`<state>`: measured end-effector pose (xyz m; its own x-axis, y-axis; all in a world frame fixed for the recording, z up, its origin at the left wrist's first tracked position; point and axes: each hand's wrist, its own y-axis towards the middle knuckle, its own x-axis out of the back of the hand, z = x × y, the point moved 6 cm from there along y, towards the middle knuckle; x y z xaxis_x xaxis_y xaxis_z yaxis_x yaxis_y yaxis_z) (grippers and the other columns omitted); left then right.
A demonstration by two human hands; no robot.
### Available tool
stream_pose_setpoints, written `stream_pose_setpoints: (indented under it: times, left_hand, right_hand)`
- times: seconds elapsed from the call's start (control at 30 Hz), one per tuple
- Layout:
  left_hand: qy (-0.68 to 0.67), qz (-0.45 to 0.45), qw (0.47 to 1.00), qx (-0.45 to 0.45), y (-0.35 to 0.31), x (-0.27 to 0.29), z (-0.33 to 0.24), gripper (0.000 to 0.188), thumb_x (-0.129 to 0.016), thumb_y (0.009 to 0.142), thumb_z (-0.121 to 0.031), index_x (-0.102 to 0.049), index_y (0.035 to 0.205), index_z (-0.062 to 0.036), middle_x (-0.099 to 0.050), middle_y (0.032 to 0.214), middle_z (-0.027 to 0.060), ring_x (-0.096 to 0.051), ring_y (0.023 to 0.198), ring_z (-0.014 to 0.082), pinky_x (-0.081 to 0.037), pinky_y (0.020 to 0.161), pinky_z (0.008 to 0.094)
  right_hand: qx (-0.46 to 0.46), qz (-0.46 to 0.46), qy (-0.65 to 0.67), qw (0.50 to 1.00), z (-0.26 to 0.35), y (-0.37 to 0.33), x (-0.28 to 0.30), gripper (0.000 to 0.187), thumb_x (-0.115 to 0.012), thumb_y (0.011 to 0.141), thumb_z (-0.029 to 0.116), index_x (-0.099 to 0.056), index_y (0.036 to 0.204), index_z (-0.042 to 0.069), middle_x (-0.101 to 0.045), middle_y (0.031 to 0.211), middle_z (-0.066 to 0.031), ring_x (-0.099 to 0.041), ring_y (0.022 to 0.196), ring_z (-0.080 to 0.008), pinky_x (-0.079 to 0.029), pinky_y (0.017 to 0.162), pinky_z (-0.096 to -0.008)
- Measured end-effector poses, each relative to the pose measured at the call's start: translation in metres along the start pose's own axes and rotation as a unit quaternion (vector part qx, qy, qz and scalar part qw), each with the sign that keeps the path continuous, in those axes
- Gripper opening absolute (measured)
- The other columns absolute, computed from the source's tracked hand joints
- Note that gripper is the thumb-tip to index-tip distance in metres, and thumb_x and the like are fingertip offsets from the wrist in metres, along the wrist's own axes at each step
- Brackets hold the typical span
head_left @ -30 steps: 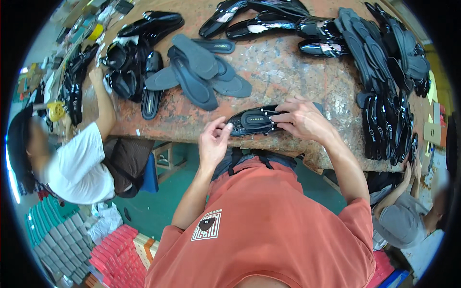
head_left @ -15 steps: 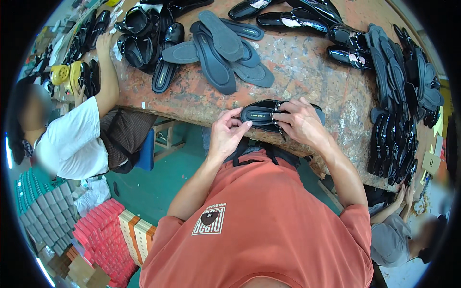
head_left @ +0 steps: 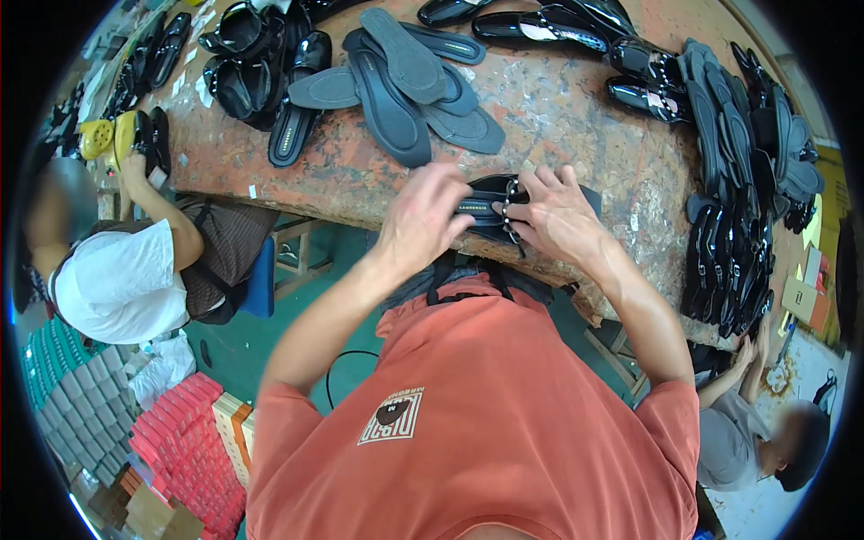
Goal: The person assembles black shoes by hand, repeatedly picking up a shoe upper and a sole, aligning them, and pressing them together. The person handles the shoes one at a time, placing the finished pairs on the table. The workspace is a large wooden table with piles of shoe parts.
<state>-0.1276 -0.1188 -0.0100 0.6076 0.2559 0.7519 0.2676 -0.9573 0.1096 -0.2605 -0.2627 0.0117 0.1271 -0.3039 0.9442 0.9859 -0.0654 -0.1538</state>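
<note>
At the table's near edge lies a glossy black shoe (head_left: 490, 186) with a studded strap (head_left: 510, 193). A dark insole (head_left: 477, 208) shows inside it. My left hand (head_left: 425, 216) is curled over the shoe's left end, fingers bent and thumb along the insole. On the right, my right hand (head_left: 560, 214) closes its fingers on the strap, with its palm over the rest of the shoe. A flat grey tip (head_left: 591, 200) sticks out beyond that hand. Just past my left hand lie several loose grey insoles (head_left: 389, 112).
Black shoes (head_left: 243, 85) stand at the back left, with more shoes (head_left: 558, 31) at the back. Stacked insoles (head_left: 715, 117) and strapped shoes (head_left: 720, 270) line the right side of the worktable (head_left: 621, 171). A co-worker (head_left: 126, 270) sits left; another (head_left: 747, 441) is at right.
My left hand has gone from a pinch at the insole's end to curling over the shoe's end. My right hand stays at the strap. The left co-worker's outstretched arm has drawn back.
</note>
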Motion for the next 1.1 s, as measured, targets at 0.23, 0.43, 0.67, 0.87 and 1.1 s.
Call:
stream_pose_setpoints:
  times: [0.23,0.43,0.67,0.87,1.1]
  left_hand:
    - [0.078,0.237,0.952,-0.178,-0.001,-0.021,-0.017,0.085,-0.089,0.081,-0.031,-0.055,0.157,-0.0135,-0.046,0.168,0.0023,-0.055,0.123,0.0285,-0.052,0.111,0.0422]
    - [0.185,0.253,0.930,-0.194,0.010,-0.036,-0.027,0.103,-0.094,0.073,-0.031,-0.046,0.164,-0.0232,-0.042,0.170,-0.0031,-0.054,0.118,0.0267,-0.051,0.104,0.0401]
    - [0.203,0.241,0.932,-0.177,0.016,-0.042,-0.033,0.087,-0.081,0.072,-0.010,-0.057,0.154,-0.0241,-0.054,0.155,-0.0021,-0.057,0.118,0.0295,-0.056,0.089,0.0422]
    - [0.161,0.202,0.948,-0.184,0.019,-0.038,-0.032,0.076,-0.080,0.073,-0.012,-0.064,0.146,-0.0246,-0.048,0.160,0.0058,-0.057,0.117,0.0307,-0.058,0.091,0.0428]
    - [0.135,0.201,0.920,-0.307,0.013,-0.042,-0.029,0.081,-0.073,0.075,-0.011,-0.053,0.152,0.0064,-0.046,0.165,0.0147,-0.035,0.160,0.0309,-0.027,0.134,0.0447]
  right_hand:
    - [-0.384,-0.080,0.296,0.871,-0.045,-0.064,0.034,0.036,-0.082,0.095,0.027,-0.075,0.122,0.004,-0.080,0.107,-0.0124,-0.078,0.088,-0.0207,-0.057,0.067,-0.0343]
    - [-0.330,-0.103,0.218,0.913,-0.004,-0.055,-0.017,0.026,-0.073,0.096,0.019,-0.065,0.114,0.002,-0.081,0.097,-0.0163,-0.079,0.075,-0.0322,-0.060,0.062,-0.0465]
    - [-0.251,-0.134,-0.009,0.959,0.015,-0.031,0.001,0.021,-0.074,0.085,0.010,-0.060,0.100,0.008,-0.074,0.091,-0.0147,-0.075,0.079,-0.0386,-0.058,0.065,-0.0509]
    - [-0.193,-0.164,-0.066,0.965,0.005,-0.032,-0.017,0.014,-0.076,0.086,0.012,-0.068,0.096,0.007,-0.070,0.090,-0.0122,-0.072,0.079,-0.0312,-0.057,0.064,-0.0453]
    - [-0.062,-0.133,0.112,0.983,-0.037,-0.057,0.009,0.073,-0.091,0.077,0.024,-0.064,0.143,0.008,-0.056,0.152,-0.0186,-0.050,0.143,-0.0444,-0.042,0.119,-0.0532]
